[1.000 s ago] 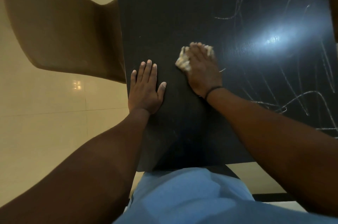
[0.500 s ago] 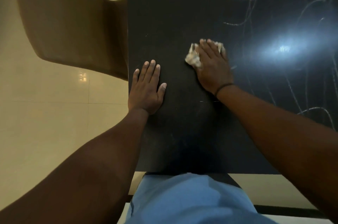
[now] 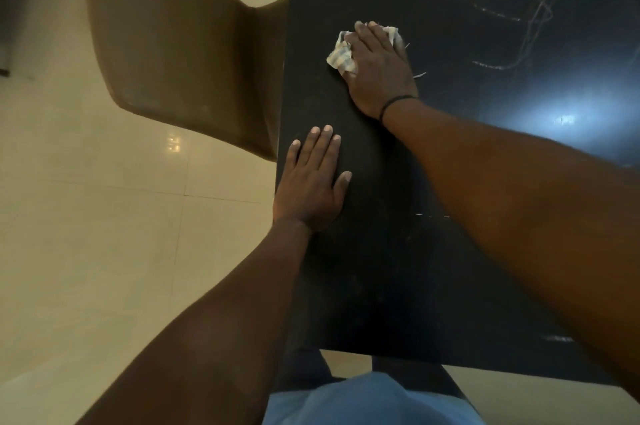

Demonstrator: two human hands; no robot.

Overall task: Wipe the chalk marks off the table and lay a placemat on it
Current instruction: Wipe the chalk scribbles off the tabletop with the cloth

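Looking down through the head view, the only view I have, I take the table point(image 3: 433, 268) as my landmark: a dark top that fills the right of the picture, with its left edge running up the middle.

My right hand point(image 3: 379, 72) lies palm-down on the table's far left part, fingers point(image 3: 369, 39) nearly straight and close together, pressing a small crumpled pale cloth point(image 3: 341, 55) flat against the surface. It is a press and not a pinch; the cloth bunches out past the fingers on the side nearer the table's left edge and peeks out beyond the fingertips. I judge I hold it so to spread pressure over the rag for scrubbing, which a fingertip grip would not do.

My left hand point(image 3: 311, 185) rests flat on the table right at its left edge, nearer to me than the cloth, fingers stretched and closed together, thumb out, holding nothing. I read it as a brace that steadies me as I lean over.

The chalk marks point(image 3: 540, 19) are still there as loops and scribbles on the table's far right part, well apart from the cloth, with a faint dash point(image 3: 431, 216) on the near part beside my right forearm. The stretch around both hands looks mostly clean, so I judge the wiping is partly done and should work rightward.

A brown chair point(image 3: 180, 53) stands just beside the table's left edge. I see no placemat anywhere.
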